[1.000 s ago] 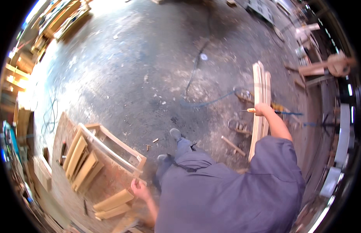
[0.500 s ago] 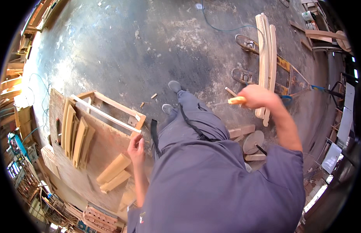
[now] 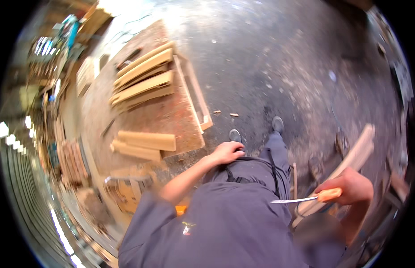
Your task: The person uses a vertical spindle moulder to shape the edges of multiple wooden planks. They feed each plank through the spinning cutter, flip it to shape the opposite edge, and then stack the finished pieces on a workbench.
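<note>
My right hand is closed around the orange handle of a tool with a narrow, slightly curved metal blade. The blade points left across the front of my shirt. Behind that hand lie long curved wooden pieces, apart from the blade as far as I can tell. My left hand rests low in front of my waist, by the black strap on my trousers. Its fingers are loosely stretched out, and I see nothing held in them.
To my left stands a worn wooden worktable. On it are a stack of curved wooden slats and two shorter boards. A wooden frame is at its far edge. Wood scraps lie on the concrete floor.
The view has swung, so the worktable now appears higher and nearer. My left hand has come from beside the table edge to my waist. My right hand, still gripping the tool, is lower.
</note>
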`<move>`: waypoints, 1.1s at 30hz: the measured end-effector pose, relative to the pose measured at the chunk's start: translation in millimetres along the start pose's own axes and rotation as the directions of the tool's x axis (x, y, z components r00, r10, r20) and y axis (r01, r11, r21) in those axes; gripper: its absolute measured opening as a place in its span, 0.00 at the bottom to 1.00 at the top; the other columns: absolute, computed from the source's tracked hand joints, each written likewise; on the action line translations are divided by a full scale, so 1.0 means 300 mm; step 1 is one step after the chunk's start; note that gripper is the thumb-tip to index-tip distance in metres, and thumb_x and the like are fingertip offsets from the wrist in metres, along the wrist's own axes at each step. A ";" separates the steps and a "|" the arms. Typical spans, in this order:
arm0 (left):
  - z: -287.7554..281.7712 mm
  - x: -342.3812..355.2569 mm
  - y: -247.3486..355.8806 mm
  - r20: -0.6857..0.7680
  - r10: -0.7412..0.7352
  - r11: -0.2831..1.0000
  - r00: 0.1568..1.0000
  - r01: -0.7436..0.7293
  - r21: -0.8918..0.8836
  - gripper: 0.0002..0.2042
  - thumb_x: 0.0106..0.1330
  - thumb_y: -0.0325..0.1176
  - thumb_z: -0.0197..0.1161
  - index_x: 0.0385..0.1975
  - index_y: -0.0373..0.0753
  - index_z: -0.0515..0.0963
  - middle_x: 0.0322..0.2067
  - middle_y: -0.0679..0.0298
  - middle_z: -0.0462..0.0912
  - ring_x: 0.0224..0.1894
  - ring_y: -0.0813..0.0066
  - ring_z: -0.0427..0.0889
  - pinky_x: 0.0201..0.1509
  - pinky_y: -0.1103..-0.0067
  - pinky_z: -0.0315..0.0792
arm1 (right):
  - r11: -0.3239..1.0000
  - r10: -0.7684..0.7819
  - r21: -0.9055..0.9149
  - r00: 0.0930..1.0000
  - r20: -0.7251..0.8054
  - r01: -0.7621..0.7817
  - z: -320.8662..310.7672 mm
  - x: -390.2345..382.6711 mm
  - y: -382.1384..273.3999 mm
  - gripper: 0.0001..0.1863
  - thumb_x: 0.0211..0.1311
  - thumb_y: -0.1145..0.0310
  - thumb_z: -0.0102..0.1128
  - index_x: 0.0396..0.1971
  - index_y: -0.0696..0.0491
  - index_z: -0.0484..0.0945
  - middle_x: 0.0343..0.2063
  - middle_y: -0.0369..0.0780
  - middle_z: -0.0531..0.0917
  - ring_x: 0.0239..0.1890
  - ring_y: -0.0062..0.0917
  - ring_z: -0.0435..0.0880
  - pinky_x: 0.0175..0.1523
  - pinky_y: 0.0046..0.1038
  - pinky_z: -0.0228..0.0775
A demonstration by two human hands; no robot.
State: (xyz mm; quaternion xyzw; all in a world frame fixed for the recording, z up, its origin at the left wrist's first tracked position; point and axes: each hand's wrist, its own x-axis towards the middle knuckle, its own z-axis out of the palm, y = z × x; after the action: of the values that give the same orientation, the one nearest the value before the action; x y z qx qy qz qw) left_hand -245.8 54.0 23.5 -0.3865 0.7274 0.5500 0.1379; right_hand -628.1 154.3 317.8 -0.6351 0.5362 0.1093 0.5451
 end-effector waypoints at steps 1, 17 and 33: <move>0.006 0.063 0.043 0.022 0.006 0.997 1.000 -0.007 0.077 0.20 0.69 0.42 0.66 0.56 0.39 0.81 0.51 0.52 0.86 0.56 0.53 0.84 0.59 0.64 0.78 | 0.984 -0.156 -0.084 0.988 -0.012 0.154 -0.066 0.047 -0.030 0.16 0.51 0.70 0.75 0.43 0.42 0.90 0.27 0.36 0.89 0.29 0.35 0.89 0.34 0.30 0.80; 0.524 0.072 -0.142 -0.526 -0.520 0.854 0.673 0.404 -0.328 0.15 0.70 0.43 0.66 0.43 0.37 0.86 0.34 0.52 0.88 0.36 0.64 0.88 0.38 0.68 0.81 | 0.844 0.519 -0.395 0.738 0.430 -0.364 -0.221 0.481 1.429 0.20 0.50 0.53 0.76 0.39 0.52 0.89 0.35 0.42 0.91 0.38 0.32 0.90 0.43 0.37 0.81; 1.348 -0.072 0.134 -0.097 -0.809 0.381 0.580 0.391 -0.838 0.18 0.71 0.43 0.63 0.52 0.38 0.86 0.44 0.54 0.90 0.50 0.59 0.88 0.58 0.65 0.78 | 0.827 0.276 -0.546 0.944 0.183 -0.136 0.587 0.175 1.722 0.16 0.61 0.59 0.67 0.45 0.50 0.84 0.41 0.49 0.90 0.47 0.42 0.90 0.50 0.41 0.82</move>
State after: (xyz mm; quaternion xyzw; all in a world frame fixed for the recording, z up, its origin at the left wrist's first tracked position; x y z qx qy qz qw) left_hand -351.0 433.4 -79.4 -0.7787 0.2397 0.5792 -0.0262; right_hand -942.0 355.0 -84.5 -0.6783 0.4771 0.3907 0.3995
